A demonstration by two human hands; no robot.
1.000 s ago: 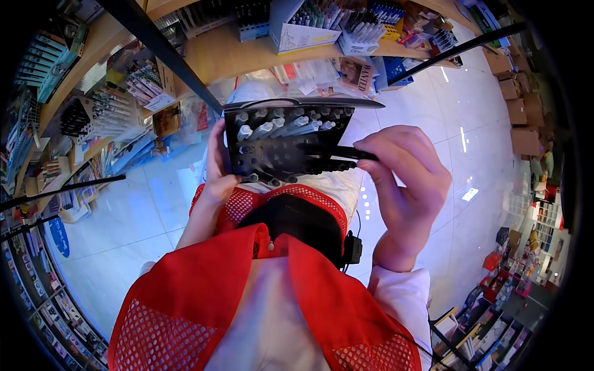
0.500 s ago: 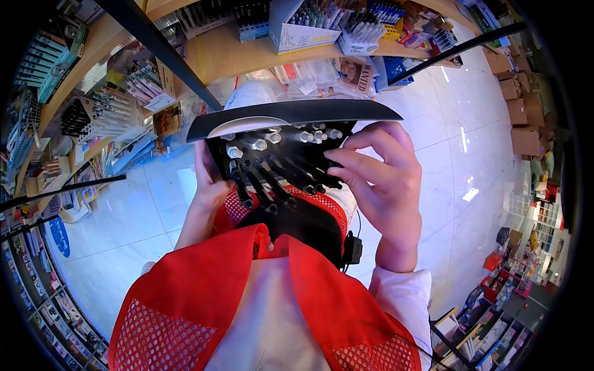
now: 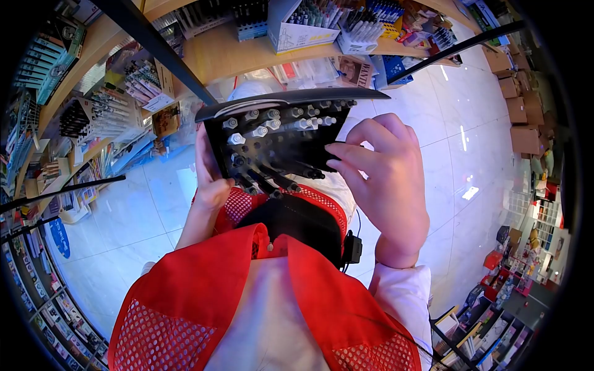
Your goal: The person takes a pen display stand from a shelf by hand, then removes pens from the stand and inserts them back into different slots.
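A black display box (image 3: 303, 148) is tilted in front of my chest, with several clear-tipped pens (image 3: 260, 131) in its upper rows and several black pens (image 3: 266, 176) along its lower side. My left hand (image 3: 210, 173) is wrapped round the box's left edge, thumb at the lower corner. At the right side of the box, my right hand (image 3: 383, 176) has its thumb and index finger close together against the dark interior; what lies between them is too dark to make out.
Beyond the box runs a wooden shelf (image 3: 232, 59) with a white carton of pens (image 3: 303, 34) and other pen displays. Black bars (image 3: 154, 49) cross at the upper left and upper right. Brown cardboard boxes (image 3: 526, 111) stand at the far right on the tiled floor (image 3: 458, 198).
My right hand has brought a black pen from the right to the box, and the pen no longer shows separately. The box has tilted, shifting slightly left, with my left hand still on it.
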